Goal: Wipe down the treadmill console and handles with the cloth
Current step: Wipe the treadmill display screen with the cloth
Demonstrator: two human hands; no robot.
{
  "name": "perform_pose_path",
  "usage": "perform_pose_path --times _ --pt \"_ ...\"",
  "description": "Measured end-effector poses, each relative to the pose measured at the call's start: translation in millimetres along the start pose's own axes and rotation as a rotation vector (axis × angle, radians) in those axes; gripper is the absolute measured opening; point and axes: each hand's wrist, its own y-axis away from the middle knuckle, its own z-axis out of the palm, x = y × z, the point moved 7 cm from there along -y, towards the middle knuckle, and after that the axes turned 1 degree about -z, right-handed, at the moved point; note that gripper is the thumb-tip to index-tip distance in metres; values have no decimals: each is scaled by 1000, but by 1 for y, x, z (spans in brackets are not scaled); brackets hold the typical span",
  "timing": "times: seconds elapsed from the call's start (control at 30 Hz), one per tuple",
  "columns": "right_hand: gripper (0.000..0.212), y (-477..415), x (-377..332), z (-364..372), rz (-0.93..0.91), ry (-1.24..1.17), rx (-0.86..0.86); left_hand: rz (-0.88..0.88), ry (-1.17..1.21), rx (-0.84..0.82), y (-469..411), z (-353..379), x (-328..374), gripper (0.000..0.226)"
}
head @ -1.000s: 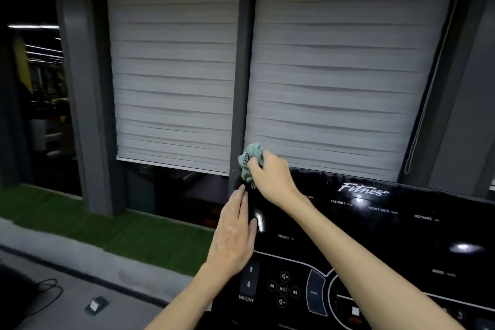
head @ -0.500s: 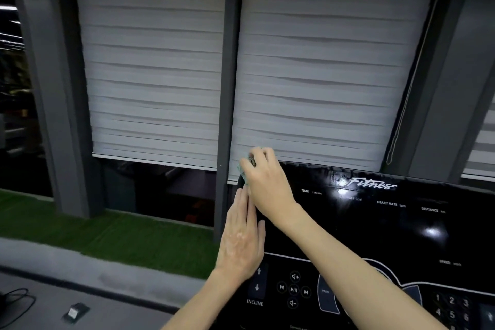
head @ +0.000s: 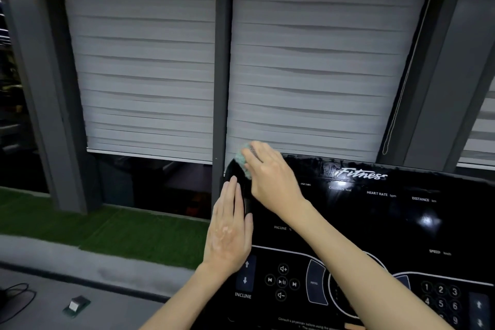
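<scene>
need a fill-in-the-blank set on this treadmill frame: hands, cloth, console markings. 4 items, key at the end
1. The right hand grips the cloth at the console's top ____ corner.
2. The left hand lies flat, fingers straight, just above the arrow buttons labelled ____.
3. The logo along the console's top edge reads ____.
4. The number keypad sits at the console's lower ____ side.

Missing words: left; INCLINE; Fitness; right.
</scene>
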Motion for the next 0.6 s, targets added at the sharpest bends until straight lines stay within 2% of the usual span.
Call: perform_pose_path --times 0.2,0.33,0.47,0.6 --pt "35 34 54 -28 120 89 60 0 -40 7 1 0 1 59" --pt "24 13 29 -17 65 52 56 -10 -69 -9 1 1 2 58" --pt "26 -14 -5 5 -20 -22 -4 -20 -80 -36 0 2 1 58" --pt "30 -7 11 -4 -15 -28 -17 5 -37 -18 -6 -5 7 59"
